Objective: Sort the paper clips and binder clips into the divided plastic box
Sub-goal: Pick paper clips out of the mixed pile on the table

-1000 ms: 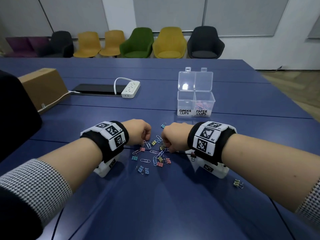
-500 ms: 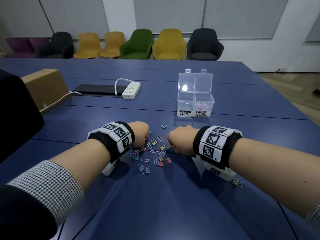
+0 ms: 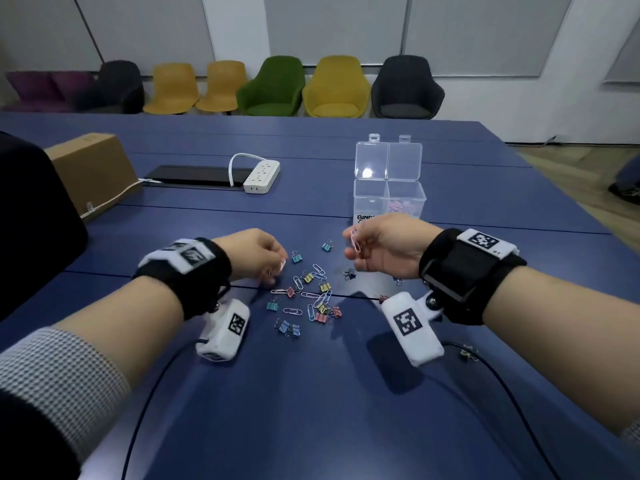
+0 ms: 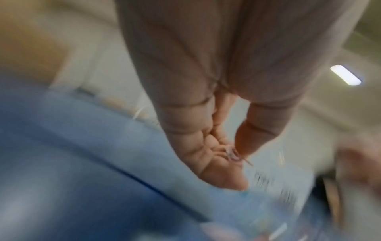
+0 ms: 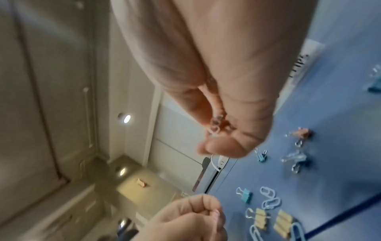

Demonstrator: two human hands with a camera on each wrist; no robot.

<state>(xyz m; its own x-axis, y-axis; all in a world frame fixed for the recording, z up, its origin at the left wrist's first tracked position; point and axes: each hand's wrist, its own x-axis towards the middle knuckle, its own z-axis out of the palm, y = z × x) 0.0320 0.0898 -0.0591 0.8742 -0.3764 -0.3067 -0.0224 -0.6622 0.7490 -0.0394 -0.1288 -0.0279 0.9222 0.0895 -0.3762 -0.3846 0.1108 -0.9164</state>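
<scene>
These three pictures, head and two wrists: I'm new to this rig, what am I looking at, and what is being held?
No machine: a person's bare hands with a camera strapped to each wrist. The wide picture comes from a head camera; the two close ones look along each palm. On the blue table lie mixed paper clips and binder clips; behind stands the divided plastic box, lid open. The right hand pinches paper clips. The left hand pinches something small, too blurred to name.

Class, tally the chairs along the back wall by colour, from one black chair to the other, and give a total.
Black chairs: 2
Yellow chairs: 3
Green chair: 1
Total: 6
</scene>
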